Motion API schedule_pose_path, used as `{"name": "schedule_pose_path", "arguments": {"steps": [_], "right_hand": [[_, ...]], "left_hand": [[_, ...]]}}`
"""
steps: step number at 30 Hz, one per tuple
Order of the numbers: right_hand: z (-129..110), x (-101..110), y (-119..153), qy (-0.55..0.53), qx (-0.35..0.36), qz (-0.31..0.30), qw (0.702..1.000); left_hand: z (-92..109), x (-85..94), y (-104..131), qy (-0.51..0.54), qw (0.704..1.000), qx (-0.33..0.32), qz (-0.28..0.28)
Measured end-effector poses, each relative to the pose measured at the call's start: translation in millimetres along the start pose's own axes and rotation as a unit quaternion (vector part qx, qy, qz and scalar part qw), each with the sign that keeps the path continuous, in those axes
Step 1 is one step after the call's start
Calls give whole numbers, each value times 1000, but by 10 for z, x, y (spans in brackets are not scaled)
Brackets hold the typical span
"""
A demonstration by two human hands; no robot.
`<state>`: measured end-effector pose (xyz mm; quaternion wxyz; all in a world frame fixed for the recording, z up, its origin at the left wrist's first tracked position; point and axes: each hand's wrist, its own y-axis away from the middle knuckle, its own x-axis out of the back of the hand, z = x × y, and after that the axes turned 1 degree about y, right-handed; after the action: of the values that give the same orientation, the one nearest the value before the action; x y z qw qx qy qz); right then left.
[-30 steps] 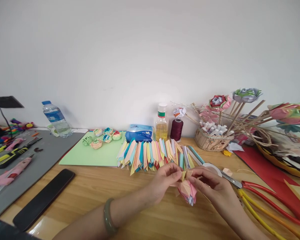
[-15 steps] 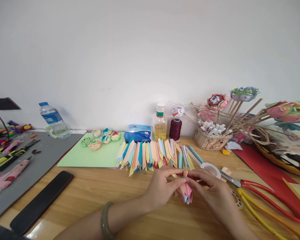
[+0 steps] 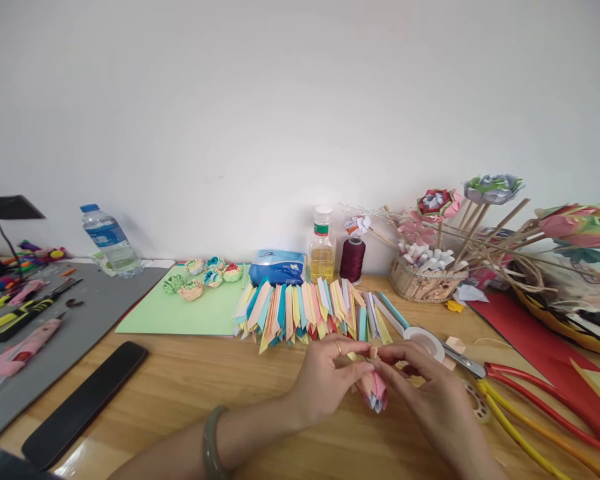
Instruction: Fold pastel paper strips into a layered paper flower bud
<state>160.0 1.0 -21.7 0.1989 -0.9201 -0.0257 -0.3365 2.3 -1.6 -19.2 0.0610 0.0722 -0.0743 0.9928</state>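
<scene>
Between my two hands is a small folded paper flower (image 3: 374,387) in pink, peach and pale blue, its tip pointing down toward me. My left hand (image 3: 325,377), with a ring on one finger, pinches its upper end from the left. From the other side my right hand (image 3: 427,387) pinches the same end, thumb and forefinger close to the left fingertips. A little peach strip shows between the fingers; the exact grip is partly hidden. Just behind the hands lies a long row of folded paper strips (image 3: 295,307) in many colours.
At right, scissors (image 3: 475,367) with red and yellow handles lie beside a white tape roll (image 3: 424,343). Behind stand a purple thread spool (image 3: 352,259), a bottle of yellow liquid (image 3: 323,250) and a basket (image 3: 425,283) of paper flowers. Small rosettes rest on green paper (image 3: 180,320).
The view has shifted slightly, so everything sits a bit farther right. Both hands keep their pinch on the paper flower, with only small finger movements at its upper end.
</scene>
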Motion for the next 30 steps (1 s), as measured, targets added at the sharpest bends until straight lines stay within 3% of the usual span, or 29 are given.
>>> {"name": "schedule_pose_path", "arguments": {"steps": [7,12,15,20,25,30], "right_hand": [[42,-17,9,27,-35,3,999],[4,-4,-10,-10,13,-5,1000],[-31,18,-32,-45,33,-32,998],[-43,62,-59,-92,7,-100,991],[-29,79,-71,-96,-9,-119,988],[-48,70,-72,-123,-21,-130,984]], "left_hand": [[5,-16,27,-15,1000,-8,13],[8,-16,46,-26,999,-16,13],[5,-5,39,-30,999,-38,12],[-6,14,19,-57,992,-114,26],[-13,18,28,-77,994,-78,18],[-36,0,4,12,1000,-2,-12]]}}
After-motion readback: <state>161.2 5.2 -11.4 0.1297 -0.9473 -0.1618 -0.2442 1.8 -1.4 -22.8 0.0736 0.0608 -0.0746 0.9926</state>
